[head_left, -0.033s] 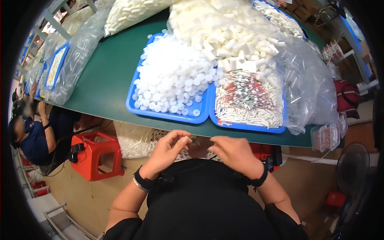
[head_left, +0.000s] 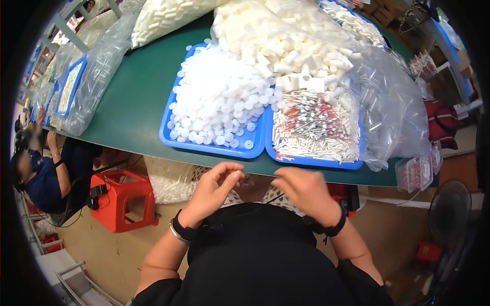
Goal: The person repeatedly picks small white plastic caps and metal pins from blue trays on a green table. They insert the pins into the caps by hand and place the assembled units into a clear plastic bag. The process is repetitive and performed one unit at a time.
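Note:
My left hand (head_left: 218, 184) is raised just in front of the table edge, thumb and forefinger pinched; whatever sits between them is too small to make out. Opposite it, my right hand (head_left: 309, 192) points its bunched fingers toward the left one, a gap apart, slightly blurred. Anything in its fingertips does not show clearly. Beyond my left hand stands a blue tray (head_left: 214, 148) heaped with small translucent white discs (head_left: 217, 97). The blue tray (head_left: 311, 162) beyond my right hand holds short white tubes (head_left: 291, 143) and a pile of thin red and silver wire-like pieces (head_left: 316, 115).
A plastic bag of cream-coloured cylinders (head_left: 286, 46) spills over the trays' back. Crumpled clear plastic (head_left: 393, 107) lies at right, above clear boxes (head_left: 416, 172). Left are a red stool (head_left: 122, 201) and a seated person (head_left: 46, 176). A fan (head_left: 449, 209) stands at right.
My right hand has shifted slightly to the right, away from my left hand. My left hand stays pinched in nearly the same place.

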Demonstrator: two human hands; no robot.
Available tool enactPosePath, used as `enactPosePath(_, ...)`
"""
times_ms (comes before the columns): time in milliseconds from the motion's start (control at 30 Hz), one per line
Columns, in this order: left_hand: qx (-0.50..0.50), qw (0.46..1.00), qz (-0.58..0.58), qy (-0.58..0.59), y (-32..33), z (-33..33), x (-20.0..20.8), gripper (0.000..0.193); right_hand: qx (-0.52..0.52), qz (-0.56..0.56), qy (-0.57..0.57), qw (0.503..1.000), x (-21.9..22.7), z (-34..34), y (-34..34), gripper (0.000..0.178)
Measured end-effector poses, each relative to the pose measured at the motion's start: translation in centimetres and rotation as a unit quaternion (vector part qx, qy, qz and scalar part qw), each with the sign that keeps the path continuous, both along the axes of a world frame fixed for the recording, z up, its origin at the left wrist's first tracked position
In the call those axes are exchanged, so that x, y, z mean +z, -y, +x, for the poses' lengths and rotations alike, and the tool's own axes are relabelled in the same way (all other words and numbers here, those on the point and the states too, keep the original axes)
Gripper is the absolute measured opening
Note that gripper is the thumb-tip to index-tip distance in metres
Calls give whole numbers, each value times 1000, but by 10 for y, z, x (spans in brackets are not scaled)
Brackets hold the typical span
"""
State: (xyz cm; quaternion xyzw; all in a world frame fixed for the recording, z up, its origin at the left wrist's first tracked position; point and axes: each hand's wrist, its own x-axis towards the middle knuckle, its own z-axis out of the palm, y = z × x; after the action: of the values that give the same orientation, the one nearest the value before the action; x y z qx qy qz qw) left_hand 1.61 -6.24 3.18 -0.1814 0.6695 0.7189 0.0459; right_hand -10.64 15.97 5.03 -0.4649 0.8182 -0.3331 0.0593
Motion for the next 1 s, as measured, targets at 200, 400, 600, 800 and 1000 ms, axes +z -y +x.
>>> enactPosePath(200, 12, 852, -468, -236, -5, -67, 2, 19, -170, 24, -221, 960, 28, -62, -22, 9)
enactPosePath(400, -98, 831, -533, -123, 7, -96, -6, 15, -134, 73, -278, 949, 11, -87, -27, 15)
enactPosePath(600, -120, 832, -526, -129, 13, -94, -7, 14, -143, 4, -262, 954, 11, -88, -31, 11)
enactPosePath(800, -33, 875, -454, -163, 9, -90, 0, 14, -151, -7, -235, 960, 24, -89, -34, 9)
enactPosePath(1000, 19, 997, 52, -53, 3, -88, 11, 26, -126, -52, -239, 961, 22, -105, -5, 7)
